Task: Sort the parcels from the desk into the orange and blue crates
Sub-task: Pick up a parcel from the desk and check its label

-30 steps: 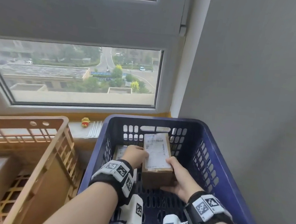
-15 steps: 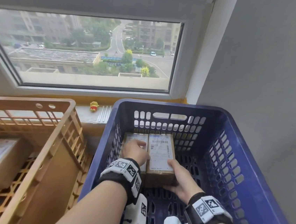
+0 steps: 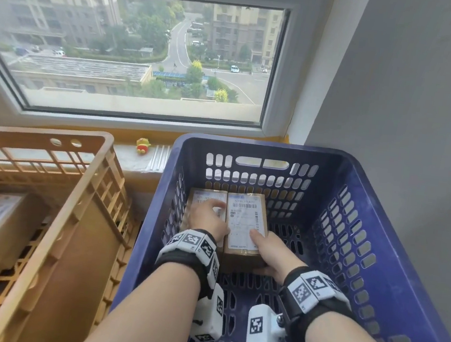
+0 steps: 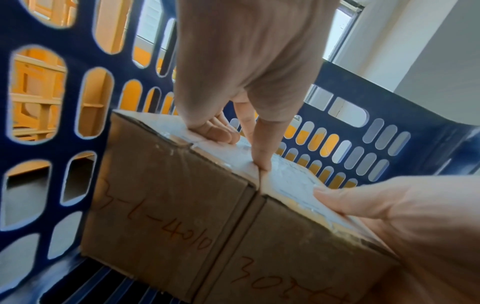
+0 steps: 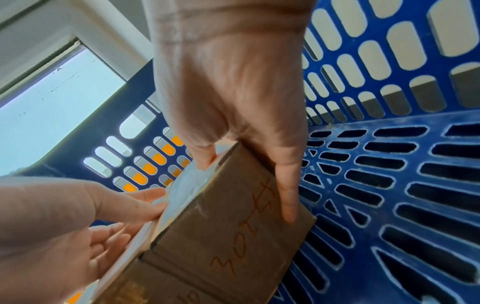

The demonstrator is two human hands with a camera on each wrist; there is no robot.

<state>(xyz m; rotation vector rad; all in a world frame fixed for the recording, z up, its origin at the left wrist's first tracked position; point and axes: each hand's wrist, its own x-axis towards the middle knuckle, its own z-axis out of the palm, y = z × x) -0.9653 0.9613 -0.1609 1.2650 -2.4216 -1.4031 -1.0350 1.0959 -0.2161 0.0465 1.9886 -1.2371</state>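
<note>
I see the orange crate on the left with one parcel inside; in the blue crate, my left hand rests its fingers on the left box; my right hand grasps the right box, touching beside it.

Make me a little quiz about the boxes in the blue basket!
1. True or false: the two parcels in the blue crate touch side by side.
2. Which hand grips the right parcel? A) left hand B) right hand
3. Fill in: the left hand rests on the ____ parcel.

Key: 1 true. 2 B, the right hand. 3 left.
</note>
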